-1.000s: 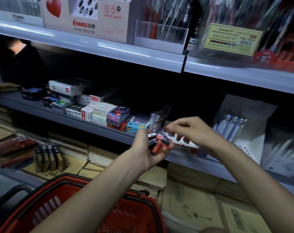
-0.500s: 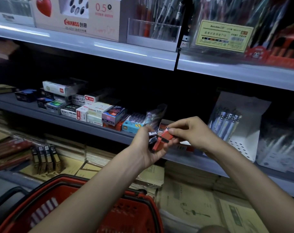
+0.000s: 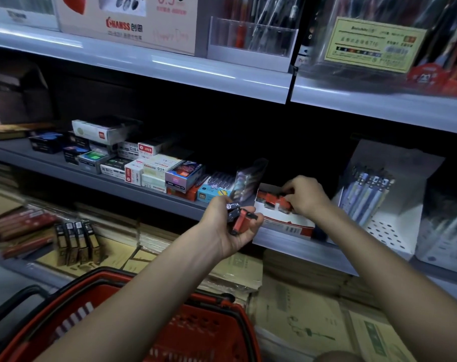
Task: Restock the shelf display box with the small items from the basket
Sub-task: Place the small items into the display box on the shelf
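My left hand [image 3: 228,226] is held palm up in front of the middle shelf and grips a small bunch of red and black items [image 3: 239,218]. To its right stands the white and red display box [image 3: 287,222] on the shelf edge, with several red items inside. Over that box my right hand [image 3: 304,195] pinches one red item [image 3: 284,201] and holds it among those in the box. The red basket [image 3: 185,333] hangs below my left forearm, which hides most of its inside.
Stacked small stationery boxes [image 3: 154,168] fill the middle shelf to the left. A white pen display [image 3: 378,194] stands right of the box. The upper shelf [image 3: 222,74] overhangs close above. Flat paper packs and notebooks [image 3: 300,309] lie on the lower level.
My right hand took one red item from the bunch in my left hand and carried it right and down into the display box. The left hand dropped slightly.
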{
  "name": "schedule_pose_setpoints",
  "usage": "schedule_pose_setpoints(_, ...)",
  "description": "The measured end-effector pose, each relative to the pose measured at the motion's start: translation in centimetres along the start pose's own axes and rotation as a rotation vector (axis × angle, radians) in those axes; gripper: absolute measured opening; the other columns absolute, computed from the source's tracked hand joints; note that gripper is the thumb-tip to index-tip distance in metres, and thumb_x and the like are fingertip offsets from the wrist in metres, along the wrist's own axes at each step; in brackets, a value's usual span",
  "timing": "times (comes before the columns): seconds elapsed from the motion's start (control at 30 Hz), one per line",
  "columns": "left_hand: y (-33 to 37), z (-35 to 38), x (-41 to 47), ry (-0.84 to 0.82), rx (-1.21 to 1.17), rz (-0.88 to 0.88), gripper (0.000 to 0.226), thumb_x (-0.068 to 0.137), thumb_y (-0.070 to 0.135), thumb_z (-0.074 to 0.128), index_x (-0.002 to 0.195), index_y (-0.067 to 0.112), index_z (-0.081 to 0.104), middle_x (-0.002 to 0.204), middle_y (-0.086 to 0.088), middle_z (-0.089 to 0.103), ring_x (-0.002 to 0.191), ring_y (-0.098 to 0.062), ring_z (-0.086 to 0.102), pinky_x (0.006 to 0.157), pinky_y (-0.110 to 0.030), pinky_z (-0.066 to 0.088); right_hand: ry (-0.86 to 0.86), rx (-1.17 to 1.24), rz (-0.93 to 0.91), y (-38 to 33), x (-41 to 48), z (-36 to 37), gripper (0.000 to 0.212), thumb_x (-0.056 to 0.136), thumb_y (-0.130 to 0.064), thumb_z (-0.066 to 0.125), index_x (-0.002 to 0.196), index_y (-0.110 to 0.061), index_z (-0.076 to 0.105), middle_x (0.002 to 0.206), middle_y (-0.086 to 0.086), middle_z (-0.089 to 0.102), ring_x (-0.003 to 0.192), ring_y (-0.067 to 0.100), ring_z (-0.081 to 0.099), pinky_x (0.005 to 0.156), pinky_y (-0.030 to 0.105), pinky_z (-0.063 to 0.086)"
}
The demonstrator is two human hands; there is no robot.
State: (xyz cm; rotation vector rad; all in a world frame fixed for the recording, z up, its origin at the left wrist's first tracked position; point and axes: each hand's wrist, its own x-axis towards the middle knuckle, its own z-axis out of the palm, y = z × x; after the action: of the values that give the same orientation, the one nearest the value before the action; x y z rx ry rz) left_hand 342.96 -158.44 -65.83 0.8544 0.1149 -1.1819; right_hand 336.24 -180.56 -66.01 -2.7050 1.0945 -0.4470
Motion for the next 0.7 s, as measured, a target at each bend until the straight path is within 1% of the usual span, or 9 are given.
schedule_pose_setpoints(0.17,0.3,-0.5,-1.1,0.003,-0.025,0.003,0.043,0.104,0.032,0.039,0.100,-0.005,0.061,0.100,-0.024,0.060,0.061,-0.029,0.062,0.039,-0.027,0.053,0.191,-0.108,-0.047,-0.5,-1.8,-1.0,0.030,0.092,-0.013,0.069,0.121,-0.021,0.073,0.116,0.011,0.073,0.106,0.033,0.068,0.087,0.041,0.057)
schedule_pose_setpoints(0.27,0.6,-0.5,-1.6,0.014,-0.053,0.026,0.038,0.104,0.026,0.038,0.100,-0.006,0.058,0.095,-0.024,0.059,0.064,-0.030,0.062,0.038,-0.028,0.053,0.198,0.267,-0.119,-3.2,-4.2,-2.4,0.019,0.091,-0.014,0.072,0.106,-0.023,0.079,0.092,-0.009,0.074,0.083,0.009,0.069,0.075,0.030,0.056)
schedule_pose_setpoints(0.33,0.5,-0.3,-1.8,0.009,-0.072,0.035,0.035,0.105,0.024,0.036,0.101,-0.005,0.056,0.090,-0.023,0.059,0.066,-0.030,0.062,0.039,-0.027,0.053,0.037,0.513,-0.213,-5.6,-6.4,-3.7,0.014,0.094,-0.015,0.071,0.106,-0.016,0.079,0.076,-0.015,0.071,0.061,-0.001,0.059,0.060,0.021,0.047)
schedule_pose_setpoints(0.37,0.4,-0.2,-1.8,0.000,-0.079,0.040,0.035,0.105,0.024,0.035,0.101,-0.004,0.056,0.086,-0.022,0.061,0.064,-0.030,0.063,0.041,-0.027,0.054,-0.059,0.598,-0.269,-6.6,-7.5,-4.4,0.015,0.096,-0.014,0.070,0.108,-0.013,0.078,0.070,-0.013,0.071,0.055,0.002,0.056,0.055,0.021,0.045)
schedule_pose_setpoints(0.4,0.3,-0.1,-2.0,-0.013,-0.090,0.043,0.035,0.106,0.023,0.034,0.101,-0.003,0.057,0.080,-0.021,0.064,0.060,-0.029,0.064,0.045,-0.027,0.055,-0.155,0.654,-0.323,-7.5,-8.6,-5.1,0.018,0.096,-0.011,0.069,0.113,-0.011,0.076,0.072,-0.010,0.072,0.055,0.007,0.059,0.053,0.023,0.046)
schedule_pose_setpoints(0.47,0.1,0.2,-2.1,-0.033,-0.100,0.052,0.034,0.106,0.020,0.034,0.105,0.000,0.061,0.069,-0.018,0.069,0.050,-0.026,0.066,0.050,-0.027,0.056,-0.308,0.677,-0.390,-8.7,-10.1,-5.9,0.033,0.093,-0.005,0.071,0.124,-0.013,0.071,0.097,0.006,0.077,0.077,0.019,0.072,0.066,0.031,0.058)
schedule_pose_setpoints(0.53,-0.1,0.4,-2.2,-0.048,-0.081,0.059,0.031,0.104,0.017,0.036,0.104,0.007,0.065,0.072,-0.012,0.071,0.053,-0.021,0.067,0.050,-0.026,0.055,-0.356,0.605,-0.442,-9.0,-10.8,-5.9,0.043,0.089,-0.004,0.075,0.130,-0.016,0.069,0.114,0.007,0.074,0.089,0.016,0.072,0.072,0.025,0.056)
schedule_pose_setpoints(0.6,-0.3,0.5,-2.0,-0.041,-0.060,0.055,0.028,0.102,0.017,0.038,0.105,0.013,0.065,0.079,-0.006,0.069,0.062,-0.017,0.065,0.053,-0.024,0.054,-0.316,0.510,-0.506,-9.1,-11.0,-5.9,0.041,0.086,-0.012,0.080,0.126,-0.018,0.071,0.111,-0.004,0.073,0.085,0.008,0.068,0.070,0.015,0.050)
schedule_pose_setpoints(0.7,-0.6,0.3,-1.9,-0.003,-0.030,0.032,0.031,0.103,0.020,0.035,0.104,0.013,0.065,0.083,-0.007,0.070,0.069,-0.020,0.067,0.057,-0.025,0.055,-0.275,0.436,-0.526,-8.7,-11.2,-5.9,0.034,0.082,-0.024,0.085,0.114,-0.024,0.076,0.105,-0.012,0.073,0.090,0.007,0.070,0.078,0.023,0.056)
